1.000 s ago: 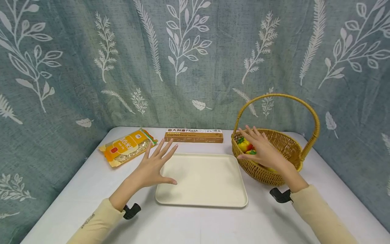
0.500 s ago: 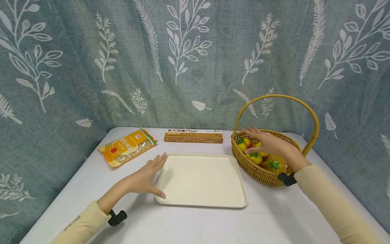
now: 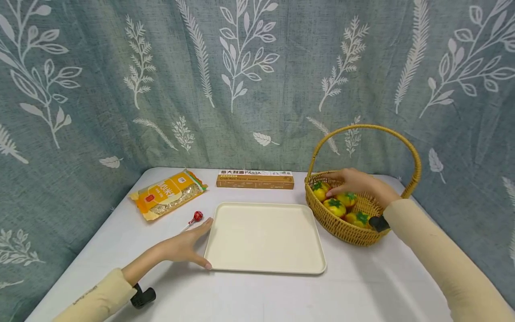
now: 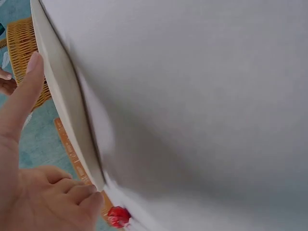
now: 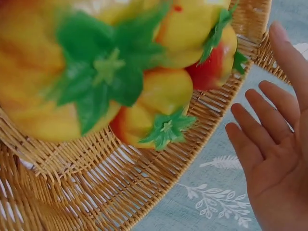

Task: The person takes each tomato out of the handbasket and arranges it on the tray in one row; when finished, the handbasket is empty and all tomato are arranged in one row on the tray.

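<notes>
Over at the far-left corner of the white worktop (image 3: 257, 297), a yellow packet of grain (image 3: 166, 193) lies slanted. Next along, here's the left hand (image 3: 181, 247), thumb and fingers spread wide along the left edge of the cream tray (image 3: 263, 237), thumb at its near-left corner. It seems to be touching the rim; how firmly, I can't tell. Keep that light, I'd say: enough to steady the tray, no shove. And mind the red lollipop (image 3: 196, 217) just beyond the fingers!

The tray sits flat mid-worktop, and behind it, by the far edge, there's the pasta box (image 3: 255, 180). On to the right side: the wicker basket (image 3: 335, 226) stands upright, with yellow lobed fruits (image 3: 335, 207), green-capped, bunched towards its left and near rim.

And there's the right hand (image 3: 358, 183), over the basket's far side, fingers loosely bent, thumb well apart, nothing in its grasp. Whether the thumb touches a fruit, I can't tell. For a clean reach, come down from above, cup one fruit round its body rather than by the leafy cap, leave its neighbours lying, and keep the wrist clear of the handle (image 3: 417, 167).
</notes>
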The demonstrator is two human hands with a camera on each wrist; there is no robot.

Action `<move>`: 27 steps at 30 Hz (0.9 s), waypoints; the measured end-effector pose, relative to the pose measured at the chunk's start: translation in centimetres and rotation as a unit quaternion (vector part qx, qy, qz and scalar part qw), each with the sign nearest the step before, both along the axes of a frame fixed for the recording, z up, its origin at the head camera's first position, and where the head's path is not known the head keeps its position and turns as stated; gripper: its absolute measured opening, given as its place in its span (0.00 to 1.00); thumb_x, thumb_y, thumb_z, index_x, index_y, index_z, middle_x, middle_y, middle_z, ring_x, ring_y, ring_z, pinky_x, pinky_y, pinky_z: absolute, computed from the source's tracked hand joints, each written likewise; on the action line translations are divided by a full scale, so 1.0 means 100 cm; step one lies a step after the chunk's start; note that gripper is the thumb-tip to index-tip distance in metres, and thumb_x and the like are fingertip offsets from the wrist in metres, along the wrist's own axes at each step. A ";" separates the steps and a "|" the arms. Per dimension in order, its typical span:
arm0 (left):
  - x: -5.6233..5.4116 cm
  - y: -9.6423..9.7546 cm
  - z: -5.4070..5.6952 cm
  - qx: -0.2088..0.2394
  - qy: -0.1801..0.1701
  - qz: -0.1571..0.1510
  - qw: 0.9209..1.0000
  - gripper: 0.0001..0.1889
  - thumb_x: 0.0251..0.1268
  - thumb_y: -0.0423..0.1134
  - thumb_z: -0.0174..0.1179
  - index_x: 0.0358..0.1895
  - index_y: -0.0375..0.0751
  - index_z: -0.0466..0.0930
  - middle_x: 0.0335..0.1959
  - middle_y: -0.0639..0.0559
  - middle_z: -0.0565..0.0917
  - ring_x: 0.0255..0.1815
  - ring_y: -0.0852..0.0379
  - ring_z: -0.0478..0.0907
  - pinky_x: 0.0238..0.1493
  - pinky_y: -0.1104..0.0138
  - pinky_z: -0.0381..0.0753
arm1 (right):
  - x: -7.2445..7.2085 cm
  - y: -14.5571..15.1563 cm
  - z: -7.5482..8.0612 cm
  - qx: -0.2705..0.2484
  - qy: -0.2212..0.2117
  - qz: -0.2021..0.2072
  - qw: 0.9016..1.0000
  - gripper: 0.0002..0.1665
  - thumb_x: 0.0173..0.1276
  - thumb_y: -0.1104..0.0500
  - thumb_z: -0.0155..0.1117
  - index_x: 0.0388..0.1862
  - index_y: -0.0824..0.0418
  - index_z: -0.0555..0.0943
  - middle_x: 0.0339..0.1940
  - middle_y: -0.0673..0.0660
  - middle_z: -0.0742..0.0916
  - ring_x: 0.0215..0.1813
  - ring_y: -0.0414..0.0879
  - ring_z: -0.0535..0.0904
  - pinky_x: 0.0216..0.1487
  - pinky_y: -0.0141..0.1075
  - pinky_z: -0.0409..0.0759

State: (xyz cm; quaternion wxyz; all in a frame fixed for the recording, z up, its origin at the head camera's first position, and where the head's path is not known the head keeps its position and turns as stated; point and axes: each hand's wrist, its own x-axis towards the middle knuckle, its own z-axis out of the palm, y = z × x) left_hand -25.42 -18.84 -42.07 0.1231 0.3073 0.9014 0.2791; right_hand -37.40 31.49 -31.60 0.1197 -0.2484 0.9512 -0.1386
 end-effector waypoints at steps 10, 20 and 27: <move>-0.001 -0.004 -0.005 0.037 -0.040 -0.010 0.998 0.62 0.46 0.52 0.75 0.73 0.23 0.42 0.75 0.30 0.48 0.75 0.36 0.46 0.71 0.46 0.50 | -0.022 0.001 0.000 -0.032 -0.070 -0.006 0.997 0.38 0.69 0.52 0.64 0.72 0.65 0.65 0.66 0.68 0.74 0.65 0.64 0.70 0.62 0.57 0.71; -0.002 -0.005 -0.007 0.046 -0.050 0.001 0.998 0.59 0.46 0.51 0.75 0.73 0.23 0.46 0.74 0.30 0.52 0.74 0.36 0.49 0.71 0.46 0.51 | -0.035 -0.007 -0.009 0.007 -0.067 -0.004 0.998 0.39 0.67 0.47 0.65 0.69 0.68 0.68 0.63 0.70 0.76 0.62 0.65 0.73 0.59 0.56 0.73; -0.003 -0.004 -0.010 0.041 -0.063 0.022 0.997 0.59 0.45 0.51 0.76 0.74 0.27 0.47 0.74 0.32 0.53 0.75 0.37 0.49 0.71 0.45 0.52 | -0.038 -0.010 -0.015 0.027 -0.057 -0.020 0.998 0.41 0.64 0.46 0.67 0.69 0.67 0.69 0.63 0.71 0.76 0.62 0.66 0.71 0.59 0.56 0.73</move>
